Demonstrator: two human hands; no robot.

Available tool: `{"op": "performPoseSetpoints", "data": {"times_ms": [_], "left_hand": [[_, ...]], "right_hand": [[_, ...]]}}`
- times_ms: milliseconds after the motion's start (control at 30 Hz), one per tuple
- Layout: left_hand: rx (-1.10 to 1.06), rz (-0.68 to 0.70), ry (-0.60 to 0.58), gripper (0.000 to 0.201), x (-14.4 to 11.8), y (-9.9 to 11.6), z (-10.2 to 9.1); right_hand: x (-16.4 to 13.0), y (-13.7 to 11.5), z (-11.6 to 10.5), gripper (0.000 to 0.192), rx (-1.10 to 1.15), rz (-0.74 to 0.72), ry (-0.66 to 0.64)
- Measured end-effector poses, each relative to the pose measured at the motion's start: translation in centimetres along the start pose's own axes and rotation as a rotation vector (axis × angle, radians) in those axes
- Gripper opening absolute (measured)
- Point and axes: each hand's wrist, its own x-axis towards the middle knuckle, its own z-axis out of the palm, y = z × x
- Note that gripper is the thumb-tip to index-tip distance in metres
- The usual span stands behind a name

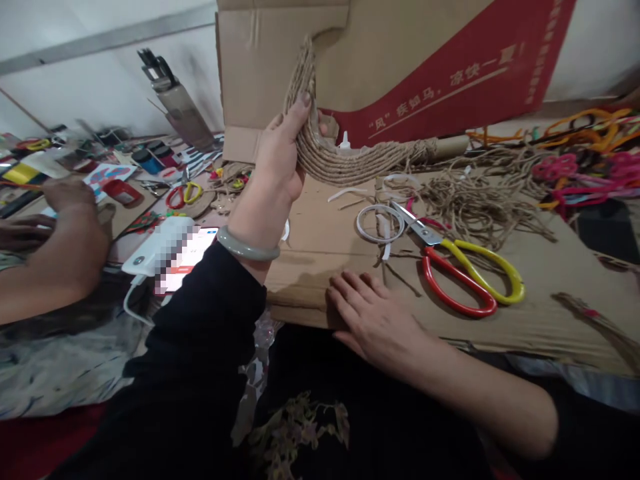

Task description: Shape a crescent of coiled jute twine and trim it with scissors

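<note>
Right hand (373, 320) flat, spread at cardboard sheet (550, 313) near edge; left hand (277, 157) pinching twine-wrapped curve (340, 163).

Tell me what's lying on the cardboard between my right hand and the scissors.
In the head view, only bare cardboard sheet with a stray twine strand lies between right hand and scissors.
</note>
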Motion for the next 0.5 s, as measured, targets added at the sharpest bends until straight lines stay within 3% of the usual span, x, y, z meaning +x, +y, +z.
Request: {"op": "performPoseSetpoints", "data": {"times_ms": [167,300,400,433,500], "left_hand": [[-0.096,-0.033,-0.043,0.023,1.2,-2.8,0.5],[-0.164,-0.187,0.049,0.017,1.8,-6.5,-0.1],[-0.204,-0.272,0.087,0.013,2.0,-8.6,-0.9],[-0.212,-0.271,0.085,0.012,2.0,-9.0,-1.1],[-0.227,-0.271,0.068,0.011,1.9,-9.3,-1.5]], "right_hand": [[-0.2,-1.0,0.6,0.039,-0.002,-0.037,0.04],[0.3,0.0,-2.7,0.043,0.133,-0.115,-0.03],[1.4,3.9,-6.8,0.033,0.184,-0.048,0.054],[1.8,5.9,-8.0,0.029,0.168,0.034,0.139],[2.5,11.0,-9.4,0.027,0.1,0.338,0.287]]}}
